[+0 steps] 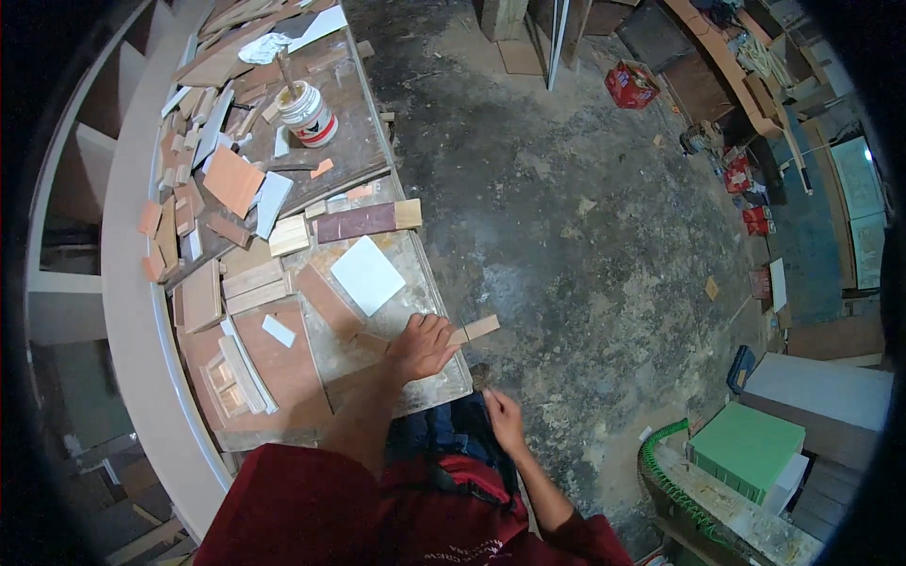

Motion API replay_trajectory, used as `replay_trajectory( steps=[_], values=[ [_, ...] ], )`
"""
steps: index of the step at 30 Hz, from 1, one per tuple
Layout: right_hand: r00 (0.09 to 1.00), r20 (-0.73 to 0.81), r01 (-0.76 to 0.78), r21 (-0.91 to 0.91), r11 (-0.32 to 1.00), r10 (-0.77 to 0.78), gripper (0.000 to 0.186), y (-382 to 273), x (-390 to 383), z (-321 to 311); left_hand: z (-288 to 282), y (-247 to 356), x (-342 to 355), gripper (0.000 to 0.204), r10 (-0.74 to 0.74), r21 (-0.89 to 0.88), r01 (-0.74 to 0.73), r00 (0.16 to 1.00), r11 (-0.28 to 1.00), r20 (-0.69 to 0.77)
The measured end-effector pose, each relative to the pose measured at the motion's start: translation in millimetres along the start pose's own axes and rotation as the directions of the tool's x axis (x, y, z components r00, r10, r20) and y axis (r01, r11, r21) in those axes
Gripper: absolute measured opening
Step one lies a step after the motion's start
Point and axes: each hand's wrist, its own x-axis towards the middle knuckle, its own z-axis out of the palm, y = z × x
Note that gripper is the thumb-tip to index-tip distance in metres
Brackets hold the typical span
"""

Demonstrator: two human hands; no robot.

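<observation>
My left hand (422, 347) is closed over a narrow light wood strip (477, 329) at the right edge of the workbench (425, 396). One end of the strip juts out past the edge, with a dark line across it. My right hand (506, 422) is lower, just off the bench corner, with its fingers curled. A small dark item at its fingertips is too unclear to name. Beyond my left hand lies a white square tile-like piece (368, 275), partly over a brown board (327, 300).
An open white tub (307, 115) with a brush handle stands farther up the bench, near heaped wood offcuts (233, 179). A maroon-and-wood block (368, 222) lies near the bench edge. At right are a green box (747, 448) and a coiled green hose (661, 472).
</observation>
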Motion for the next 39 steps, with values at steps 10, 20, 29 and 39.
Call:
replay_trajectory(
  steps=[10, 20, 29, 39],
  values=[
    [0.997, 0.036, 0.075, -0.119, 0.990, -0.072, 0.031, -17.1, 30.5, 9.3, -2.5, 2.0, 5.7, 0.036, -0.074, -0.121, 0.065, 0.995, 0.991, -0.072],
    [0.978, 0.019, 0.184, -0.554, 0.812, -0.209, 0.030, -12.4, 12.6, 14.8, -6.3, 2.7, 7.4, 0.034, -0.062, -0.033, 0.059, 0.990, 0.998, -0.123],
    [0.980, 0.086, 0.189, -0.669, 0.719, -0.177, 0.032, -40.9, 17.8, 12.6, -2.5, 0.8, 0.2, 0.044, -0.080, -0.065, 0.071, 0.986, 0.995, -0.146],
    [0.986, 0.081, 0.159, -0.746, 0.646, -0.149, 0.030, -28.2, 4.9, 4.4, -11.8, 1.0, 4.8, 0.058, -0.048, -0.015, 0.046, 0.989, 0.999, -0.139]
  ],
)
